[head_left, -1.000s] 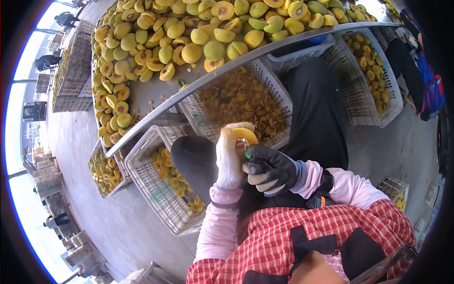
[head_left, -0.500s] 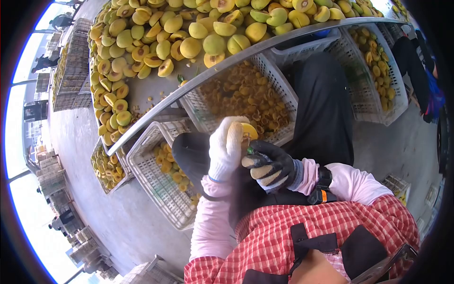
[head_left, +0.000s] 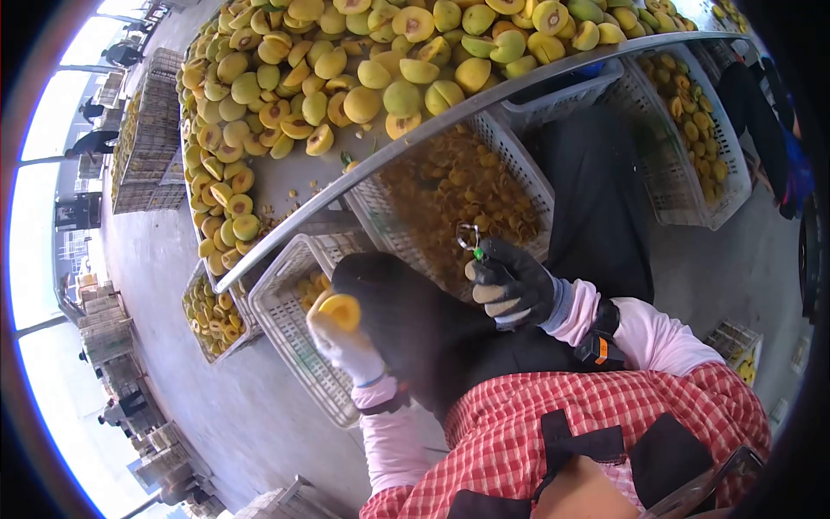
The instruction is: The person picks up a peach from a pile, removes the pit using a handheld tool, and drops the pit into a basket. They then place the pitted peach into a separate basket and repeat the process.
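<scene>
My left hand [head_left: 343, 339], in a white glove, holds a halved yellow fruit [head_left: 341, 311] with its hollow cut face showing. It is over the near side of a white crate [head_left: 304, 350] that has yellow fruit halves inside. My right hand [head_left: 515, 285], in a black glove with tan fingertips, is closed round the green handle of a small tool [head_left: 471, 242] with a metal loop. The loop points up, in front of a crate of brownish scraps [head_left: 458, 186].
A metal table [head_left: 372, 163] heaped with halved fruit [head_left: 402, 98] spans the top. More crates of fruit [head_left: 692, 130] stand under its right side and at its left corner [head_left: 207, 320]. Stacked crates [head_left: 147, 138] and distant people are at the left; another person's dark-clothed leg [head_left: 752, 108] shows at right.
My left hand has moved left and down, away from my right hand, with the fruit half in it. My right hand has shifted slightly right, and the tool's loop is now free of the fruit.
</scene>
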`<state>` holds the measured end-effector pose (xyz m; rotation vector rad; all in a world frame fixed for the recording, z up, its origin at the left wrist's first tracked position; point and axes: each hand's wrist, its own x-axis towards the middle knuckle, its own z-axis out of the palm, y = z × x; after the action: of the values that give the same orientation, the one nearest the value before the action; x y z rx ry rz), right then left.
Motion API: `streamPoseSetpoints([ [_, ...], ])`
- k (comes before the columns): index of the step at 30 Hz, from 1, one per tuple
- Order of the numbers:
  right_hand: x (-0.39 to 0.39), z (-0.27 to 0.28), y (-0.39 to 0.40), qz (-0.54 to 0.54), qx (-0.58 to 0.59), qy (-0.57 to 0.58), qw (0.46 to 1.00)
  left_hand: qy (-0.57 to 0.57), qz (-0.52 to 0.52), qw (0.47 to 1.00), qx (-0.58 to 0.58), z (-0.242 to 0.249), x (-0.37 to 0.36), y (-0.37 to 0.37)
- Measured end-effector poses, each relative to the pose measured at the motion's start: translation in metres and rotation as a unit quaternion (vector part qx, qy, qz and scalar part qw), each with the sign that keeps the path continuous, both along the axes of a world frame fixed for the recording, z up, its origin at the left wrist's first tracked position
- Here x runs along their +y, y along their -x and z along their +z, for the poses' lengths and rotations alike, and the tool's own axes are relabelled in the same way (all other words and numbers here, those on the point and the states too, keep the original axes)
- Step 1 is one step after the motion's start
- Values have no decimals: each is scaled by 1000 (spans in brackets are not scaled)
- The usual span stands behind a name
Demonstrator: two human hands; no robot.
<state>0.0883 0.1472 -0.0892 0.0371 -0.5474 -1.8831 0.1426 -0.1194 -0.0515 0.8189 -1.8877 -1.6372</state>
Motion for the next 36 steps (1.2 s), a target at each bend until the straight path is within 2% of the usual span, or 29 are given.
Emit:
streamPoseSetpoints([
  [1,2,2,0,10,0,-17,1000,39,31,997,-60,3,-20,-7],
  [2,2,3,0,15,-4,-17,1000,306,-18,922,-235,4,-51,-11],
  [3,1,6,0,19,-10,-17,1000,411,17,846,-339,3,-53,-9],
  [4,-1,9,2,21,-16,-17,999,504,52,745,-434,2,-56,-2],
  [5,-1,14,3,25,-15,-12,1000,480,28,804,-351,0,-57,4],
  [6,-4,16,7,16,10,-25,1000,449,3,853,-266,26,-27,31],
  [8,-6,18,11,4,58,-55,997,364,-78,923,-103,33,-7,85],
  [9,-8,10,10,11,22,-98,995,240,-118,952,-150,50,5,117],
  [11,-5,1,11,23,0,-145,989,202,-122,948,-213,54,1,189],
  [12,-3,-1,12,26,-14,-168,985,266,-105,937,-202,42,-7,223],
  [13,-1,-2,14,20,-2,-193,981,306,-100,913,-250,17,-26,257],
  [14,1,-2,17,14,10,-219,976,352,-117,860,-351,8,-25,280],
  [16,3,1,22,2,28,-297,954,415,-152,822,-359,14,-6,296],
  [18,2,10,27,-8,39,-401,915,297,-244,853,-352,31,9,284],
  [19,1,19,28,-9,49,-413,910,349,-232,856,-302,23,12,273],
  [20,2,30,35,-9,62,-425,903,396,-238,865,-194,29,28,253],
  [21,4,40,42,-10,75,-439,895,374,-240,887,-123,40,49,232],
  [22,5,51,47,-60,134,-400,905,400,-247,883,-16,34,52,214],
  [23,5,62,50,-105,192,-358,908,214,-252,942,-51,33,59,193],
  [24,5,66,53,-148,250,-313,904,39,-272,958,-78,48,74,171],
  [25,8,62,59,-110,261,-294,913,-68,-283,955,-52,44,80,153],
  [26,0,46,53,-169,303,-403,847,-172,-291,941,-23,41,85,138],
  [27,-12,16,44,-225,340,-503,762,-209,-263,941,-38,43,96,128],
  [28,-16,7,42,-215,276,-535,769,-245,-235,939,-52,46,106,120],
  [29,-19,-1,39,-208,209,-563,772,-224,-239,942,-67,40,105,112],
  [32,-11,54,33,-139,288,-605,729,-197,-202,950,-136,35,110,94],
  [33,-11,62,35,-173,436,-622,627,-228,-197,948,-103,31,112,89],
  [35,-21,54,23,-269,513,-668,468,-286,-185,940,-37,18,114,79],
  [36,-24,54,20,-314,544,-678,382,-274,-184,943,-32,12,113,76],
])
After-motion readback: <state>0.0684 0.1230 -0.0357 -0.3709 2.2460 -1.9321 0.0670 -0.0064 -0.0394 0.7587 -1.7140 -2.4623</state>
